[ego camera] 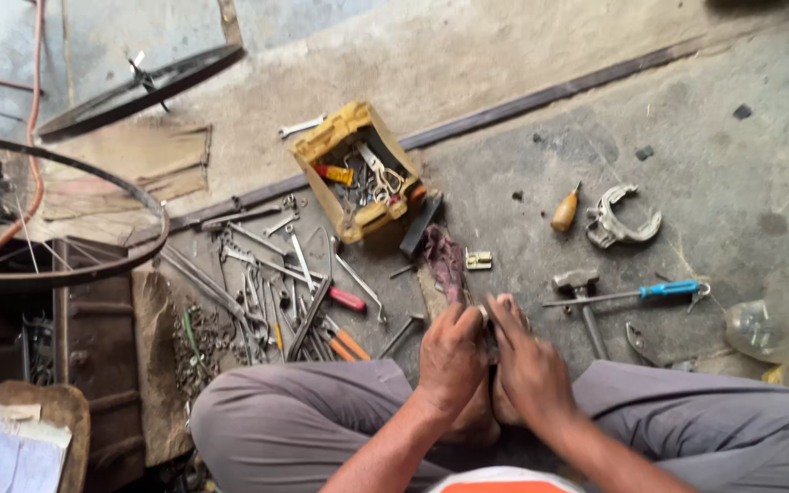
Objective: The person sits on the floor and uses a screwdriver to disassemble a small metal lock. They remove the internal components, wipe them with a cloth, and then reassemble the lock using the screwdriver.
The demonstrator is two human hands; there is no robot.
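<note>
Fingers of both hands curl tightly together over a small metal part (484, 315) held low between the person's crossed legs; the part is almost wholly hidden, so its kind cannot be told. Left hand (449, 356) grips it from the left with knuckles up, and the right hand (530, 361) closes on it from the right, the two hands touching. Just beyond them on the concrete floor (732, 201) lie a hammer (582, 292) and a blue-handled tool (659, 292), with a wooden-handled screwdriver (565, 212) and a curved metal bracket (623, 221) farther off. A yellow toolbox (355, 169) stands open to the left, beside a scatter of spanners (267, 292), near a spoked bicycle wheel (47, 219).
</note>
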